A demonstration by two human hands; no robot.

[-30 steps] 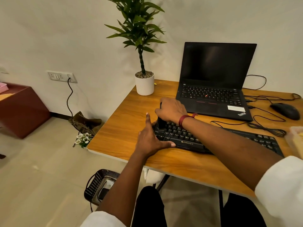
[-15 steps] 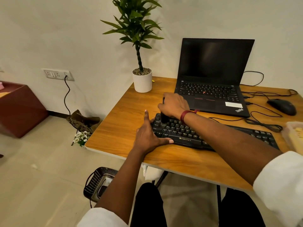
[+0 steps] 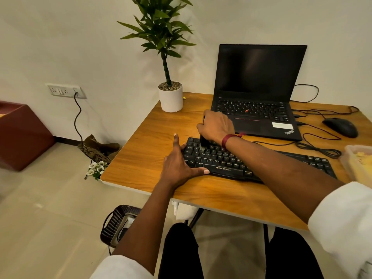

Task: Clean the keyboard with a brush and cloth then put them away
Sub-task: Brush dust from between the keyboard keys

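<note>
Nearest, down on the floor under the worktop's [image 3: 145, 158] near-left corner, sits one dark woven basket [image 3: 116, 224]. Whether that is where the tools go, I cannot tell.

Up on the worktop, the left hand [image 3: 177, 168] lies flat and spread at the keyboard's [image 3: 221, 170] left end. Its thumb runs along the front edge and its forefinger points away along the short side, bracing the board. The one black keyboard lies slantwise toward the near edge, right of the middle.

Just past it, the right hand [image 3: 216, 127] is curled round the handle of the one brush [image 3: 203, 142]. It holds the brush upright, with the dark bristles down on the upper-left keys.

So, by my reading, this is the brushing stage, and early in it. The bristles are at the left end, and the rest of the board runs under the forearm toward the right edge. The wiping is not yet done, and both tools are yet to be put away.

No cloth shows plainly. At the right edge there is one pale tub [image 3: 358, 162] with something yellow inside, and whether that is the cloth I cannot say.

Farther back stand one open laptop [image 3: 259, 77] with a dark screen and one black mouse [image 3: 341, 127] near the far-right corner. At the far-left corner stands one potted plant [image 3: 171, 99].
</note>
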